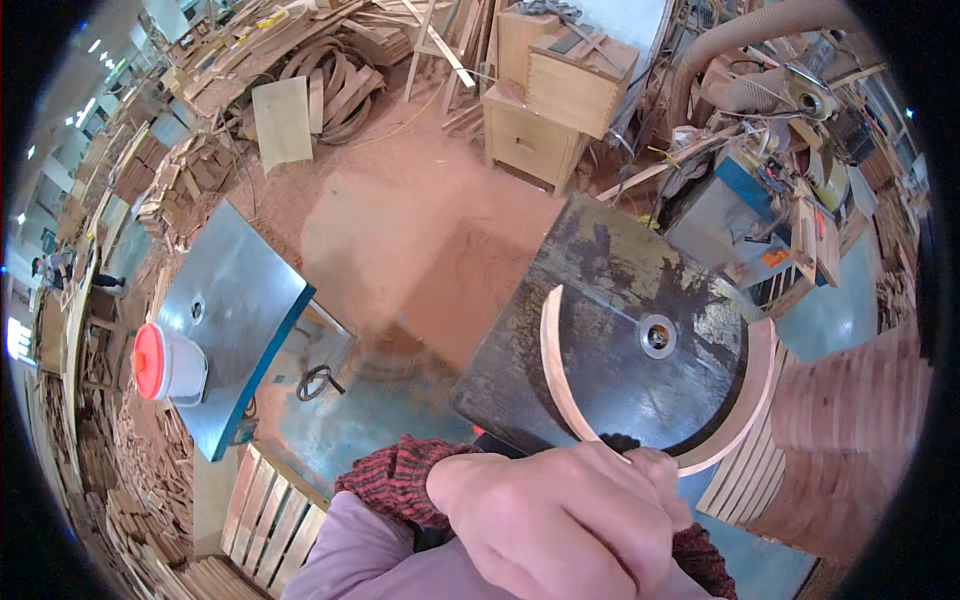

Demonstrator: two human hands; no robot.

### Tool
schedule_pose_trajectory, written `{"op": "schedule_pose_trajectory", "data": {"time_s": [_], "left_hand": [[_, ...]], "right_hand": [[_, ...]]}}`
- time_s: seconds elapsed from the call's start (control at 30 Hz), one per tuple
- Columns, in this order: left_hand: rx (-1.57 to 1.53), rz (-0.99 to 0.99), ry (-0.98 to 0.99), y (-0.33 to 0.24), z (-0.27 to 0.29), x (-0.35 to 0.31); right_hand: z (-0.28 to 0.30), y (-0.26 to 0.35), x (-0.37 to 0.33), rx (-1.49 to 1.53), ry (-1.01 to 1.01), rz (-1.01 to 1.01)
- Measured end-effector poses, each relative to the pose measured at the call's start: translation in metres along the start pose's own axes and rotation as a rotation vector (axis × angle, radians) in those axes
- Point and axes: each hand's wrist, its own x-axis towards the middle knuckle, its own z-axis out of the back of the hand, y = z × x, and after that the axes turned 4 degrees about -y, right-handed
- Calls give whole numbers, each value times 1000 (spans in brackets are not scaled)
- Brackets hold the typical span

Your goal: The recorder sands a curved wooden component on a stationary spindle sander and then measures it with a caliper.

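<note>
In front of me, low in the view, my left hand point(560, 510) is closed, its knuckles toward me, at the near end of a pale curved wooden strip point(557, 365). The strip arcs up and away over a dark metal machine table point(560, 255). My right hand point(662, 482) is mostly hidden behind the left, with its fingers largely out of sight. Beside it a broader curved wooden section point(745, 405) sweeps up along the table's right side. Whether both curves are one piece I cannot tell, as the hands cover where they meet. A round opening point(659, 337) with a metal centre sits in the table.
On the left stands a blue-edged metal table point(235, 300) with a white bucket point(183, 365) and red lid. Slatted wood point(270, 515) lies near left, stacked boards point(840, 400) at right. Wooden cabinets point(535, 135) and a ribbed hose point(740, 45) are beyond. Sawdust covers the floor point(410, 235).
</note>
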Motion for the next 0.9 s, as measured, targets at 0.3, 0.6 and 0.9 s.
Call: {"op": "schedule_pose_trajectory", "data": {"time_s": [0.3,0.6,0.9], "left_hand": [[-326,244,-81,-43,95,7],[-229,379,-76,-55,188,9],[-389,456,-148,-31,200,-16]], "right_hand": [[-5,20,24,-153,126,-170],[-7,17,34,-205,244,-199],[-20,-22,4,-175,393,-282]]}}
